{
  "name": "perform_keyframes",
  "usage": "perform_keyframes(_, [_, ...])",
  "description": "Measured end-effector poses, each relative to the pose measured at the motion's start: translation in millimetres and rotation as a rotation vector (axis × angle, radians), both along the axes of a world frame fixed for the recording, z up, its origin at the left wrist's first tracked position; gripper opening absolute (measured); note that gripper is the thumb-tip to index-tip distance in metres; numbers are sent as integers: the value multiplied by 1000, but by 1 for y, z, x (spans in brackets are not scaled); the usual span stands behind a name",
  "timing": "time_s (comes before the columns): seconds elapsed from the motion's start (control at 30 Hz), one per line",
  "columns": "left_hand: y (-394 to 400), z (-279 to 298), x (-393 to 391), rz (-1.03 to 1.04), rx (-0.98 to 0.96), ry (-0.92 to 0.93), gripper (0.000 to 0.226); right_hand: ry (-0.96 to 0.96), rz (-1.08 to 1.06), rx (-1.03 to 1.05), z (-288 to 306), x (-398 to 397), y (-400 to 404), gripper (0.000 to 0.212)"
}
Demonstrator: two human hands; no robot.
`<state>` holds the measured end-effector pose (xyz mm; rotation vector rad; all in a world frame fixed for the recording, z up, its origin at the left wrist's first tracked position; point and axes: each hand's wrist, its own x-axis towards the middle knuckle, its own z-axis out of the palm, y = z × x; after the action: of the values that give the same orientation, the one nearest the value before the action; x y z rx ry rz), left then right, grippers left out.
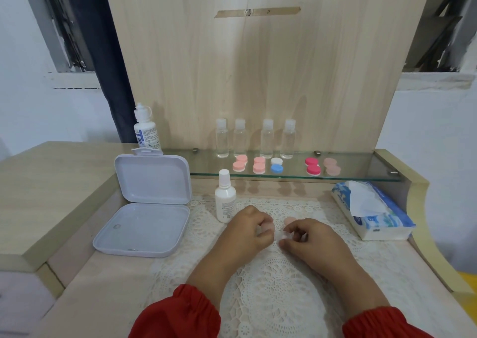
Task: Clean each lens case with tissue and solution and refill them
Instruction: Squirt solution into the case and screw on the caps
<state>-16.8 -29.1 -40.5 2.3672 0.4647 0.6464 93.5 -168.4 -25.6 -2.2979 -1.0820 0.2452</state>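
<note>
While hands (275,234) pinch it, round case (289,221) gleams.

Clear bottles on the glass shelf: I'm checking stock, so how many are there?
4. The clear bottles stand in a row at the back of the glass shelf: first, second, third, fourth. None looks hidden.
</note>
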Motion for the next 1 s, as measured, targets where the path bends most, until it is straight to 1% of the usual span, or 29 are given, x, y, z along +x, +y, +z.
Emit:
perform_keyframes(0.13, [-1,-2,4,9,67,53,25,-4,2,9,-1,0,1,28])
perform_keyframes(0.23, [-1,-4,5,35,94,57,24,-4,7,16,-3,1,1,27])
perform_keyframes(0.4, [-1,-5,5,53,88,55,23,-9,19,20,-3,3,1,26])
perform_keyframes(0.57, [-2,-2,3,14,86,76,25,-13,30,20,-3,5,2,27])
perform_keyframes(0.87, [-2,1,2,-63,1,85,34,-12,38,25,-4,5,3,26])
perform_keyframes(1.0, [-2,0,1,-61,-40,58,30,-17,45,19,-4,5,3,25])
